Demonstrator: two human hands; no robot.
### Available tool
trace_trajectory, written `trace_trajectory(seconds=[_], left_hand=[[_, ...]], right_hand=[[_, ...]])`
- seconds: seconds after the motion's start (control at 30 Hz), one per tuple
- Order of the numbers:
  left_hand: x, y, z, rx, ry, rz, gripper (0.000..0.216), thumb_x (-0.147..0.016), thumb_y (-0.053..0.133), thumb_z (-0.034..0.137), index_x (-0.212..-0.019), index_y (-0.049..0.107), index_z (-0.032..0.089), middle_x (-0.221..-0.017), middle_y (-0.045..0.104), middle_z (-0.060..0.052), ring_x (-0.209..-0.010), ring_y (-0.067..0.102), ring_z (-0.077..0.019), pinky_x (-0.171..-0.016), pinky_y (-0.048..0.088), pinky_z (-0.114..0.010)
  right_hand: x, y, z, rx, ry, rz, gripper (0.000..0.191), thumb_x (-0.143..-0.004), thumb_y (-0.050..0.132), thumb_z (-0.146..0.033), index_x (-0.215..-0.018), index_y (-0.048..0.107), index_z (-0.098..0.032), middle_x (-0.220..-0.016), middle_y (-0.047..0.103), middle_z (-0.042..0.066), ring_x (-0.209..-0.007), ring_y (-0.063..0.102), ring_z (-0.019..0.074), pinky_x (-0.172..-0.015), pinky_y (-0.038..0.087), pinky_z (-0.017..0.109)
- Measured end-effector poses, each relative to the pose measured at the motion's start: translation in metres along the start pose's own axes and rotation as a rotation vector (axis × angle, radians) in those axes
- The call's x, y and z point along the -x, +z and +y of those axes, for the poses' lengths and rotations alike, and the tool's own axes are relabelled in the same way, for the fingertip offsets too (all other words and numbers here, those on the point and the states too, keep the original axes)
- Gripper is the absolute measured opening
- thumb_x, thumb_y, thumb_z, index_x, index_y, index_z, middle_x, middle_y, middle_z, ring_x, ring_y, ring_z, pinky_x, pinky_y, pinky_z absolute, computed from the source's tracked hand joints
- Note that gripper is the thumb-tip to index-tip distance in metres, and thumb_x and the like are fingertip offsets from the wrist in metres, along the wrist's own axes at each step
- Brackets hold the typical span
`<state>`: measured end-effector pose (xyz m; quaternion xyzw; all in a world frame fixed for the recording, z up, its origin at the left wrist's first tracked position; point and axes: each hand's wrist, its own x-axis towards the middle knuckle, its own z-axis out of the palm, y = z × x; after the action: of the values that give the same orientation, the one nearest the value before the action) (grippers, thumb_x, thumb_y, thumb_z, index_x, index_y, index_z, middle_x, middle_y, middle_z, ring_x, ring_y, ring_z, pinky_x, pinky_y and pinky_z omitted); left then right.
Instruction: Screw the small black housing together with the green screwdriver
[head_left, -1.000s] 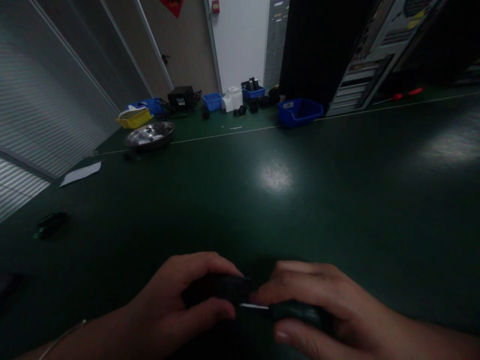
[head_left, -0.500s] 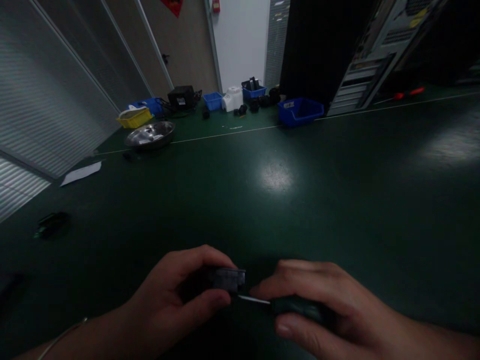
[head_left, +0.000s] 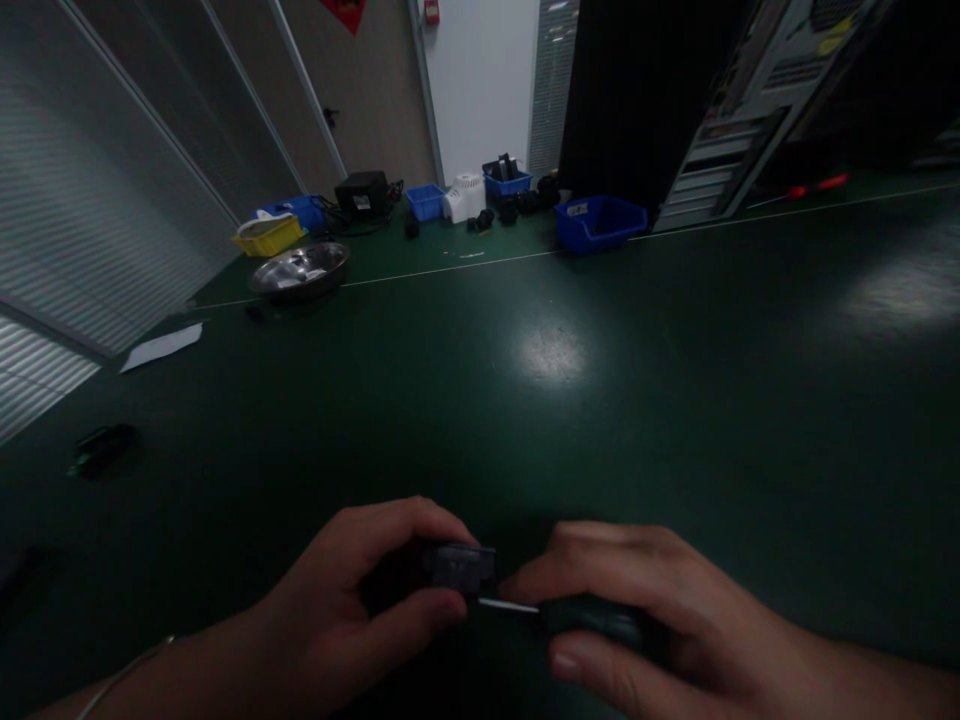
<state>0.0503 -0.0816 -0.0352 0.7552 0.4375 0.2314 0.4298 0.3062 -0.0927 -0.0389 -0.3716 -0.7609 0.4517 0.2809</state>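
My left hand (head_left: 367, 590) grips a small dark rectangular part (head_left: 461, 568) between thumb and fingers, its right end sticking out. My right hand (head_left: 645, 590) is closed round the dark handle of a screwdriver (head_left: 592, 618). The thin metal shaft points left, and its tip is at the lower edge of the dark part, by my left thumb. Whether the tip is inside the part or only against it, I cannot tell. My right index finger reaches along the shaft, close to the part's right end.
On the green table (head_left: 420, 400), a steel bowl (head_left: 300, 270), a yellow tray (head_left: 270, 236), a blue bin (head_left: 600, 222) and a white device (head_left: 465, 198) stand at the back. A white paper (head_left: 163, 346) and a dark green-black object (head_left: 103, 450) lie left. A computer case (head_left: 720, 150) stands back right.
The dark part in my left hand has turned slightly and shifted a little right and down. The screwdriver's shaft lies a bit flatter. My right hand has hardly moved.
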Motion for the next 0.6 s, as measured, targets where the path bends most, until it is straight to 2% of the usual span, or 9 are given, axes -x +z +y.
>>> trace_trajectory(seconds=[0.23,0.47,0.6], left_hand=[[-0.0027,-0.0054,0.0028,-0.069,0.048,-0.071,0.016,-0.087,0.066,0.025,-0.104,0.067,0.026,-0.088,0.074,0.001,-0.075,0.069,-0.0169,-0.065,0.052,-0.021],[0.0001,-0.001,0.0016,-0.003,0.009,0.064,0.013,-0.084,0.066,0.023,-0.097,0.069,0.025,-0.081,0.072,0.002,-0.07,0.067,-0.0152,-0.063,0.051,-0.021],[0.0021,0.0006,0.001,0.023,0.021,0.082,0.015,-0.084,0.066,0.019,-0.097,0.069,0.026,-0.079,0.07,0.003,-0.069,0.064,-0.0134,-0.062,0.049,-0.02]], right_hand=[[0.001,-0.0017,-0.0027,0.005,0.006,-0.019,0.018,-0.088,0.069,-0.021,-0.104,0.075,-0.028,-0.098,0.079,0.002,-0.095,0.074,0.0193,-0.074,0.059,0.02],[0.0002,0.0012,-0.0027,0.022,0.0,0.012,0.016,-0.09,0.067,-0.026,-0.104,0.074,-0.029,-0.098,0.079,0.002,-0.096,0.074,0.0213,-0.07,0.06,0.021],[0.0009,0.0005,-0.0025,0.012,0.004,0.018,0.015,-0.09,0.067,-0.026,-0.103,0.074,-0.029,-0.097,0.079,0.002,-0.094,0.074,0.0204,-0.07,0.059,0.02]])
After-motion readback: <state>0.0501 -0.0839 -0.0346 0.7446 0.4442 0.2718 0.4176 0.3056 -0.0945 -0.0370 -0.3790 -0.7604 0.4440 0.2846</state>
